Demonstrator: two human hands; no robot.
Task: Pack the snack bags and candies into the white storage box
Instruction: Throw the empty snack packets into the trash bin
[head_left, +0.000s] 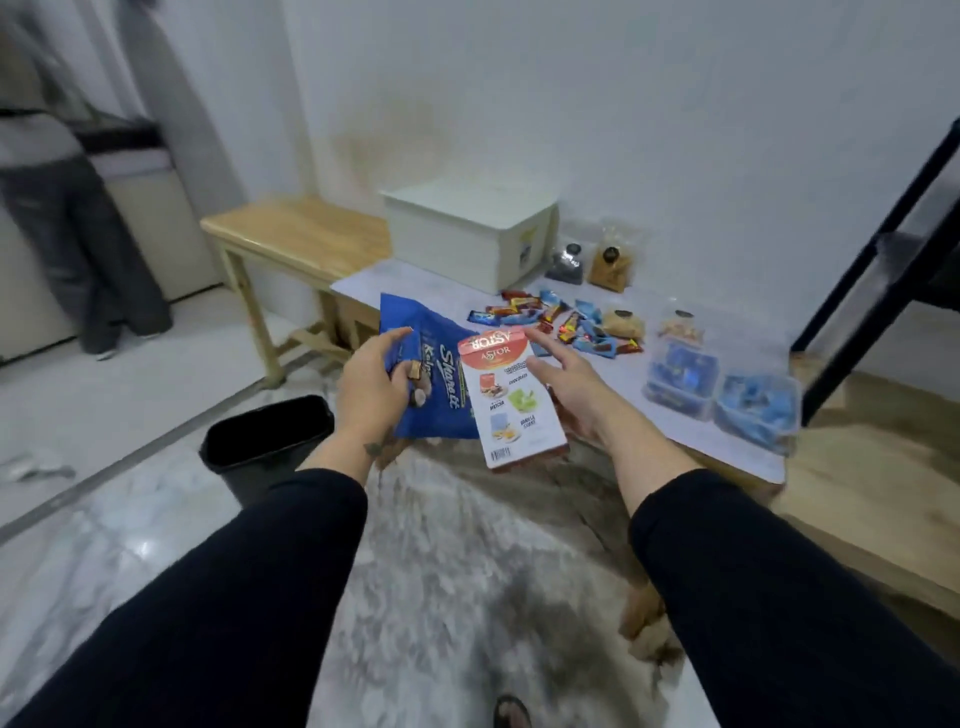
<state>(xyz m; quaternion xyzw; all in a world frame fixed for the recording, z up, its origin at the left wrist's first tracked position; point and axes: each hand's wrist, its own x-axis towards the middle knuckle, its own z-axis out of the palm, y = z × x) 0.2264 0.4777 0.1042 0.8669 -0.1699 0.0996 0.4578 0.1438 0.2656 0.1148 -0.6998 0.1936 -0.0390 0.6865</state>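
i'm gripping the blue snack bag (436, 374) in my left hand (371, 387) and balancing the astor box (511, 397) on my right hand (576, 395), fingers seemingly spread, so it's risking slipping before reaching the closed white storage box (467, 234) on the table (727, 441).

The blue snack bag (436, 374) in the left hand (371, 387) is glossy film. The Astor box (511, 397) against the right hand (574, 389) is smooth printed card. Beyond both, the white storage box (467, 239) is matt plastic.
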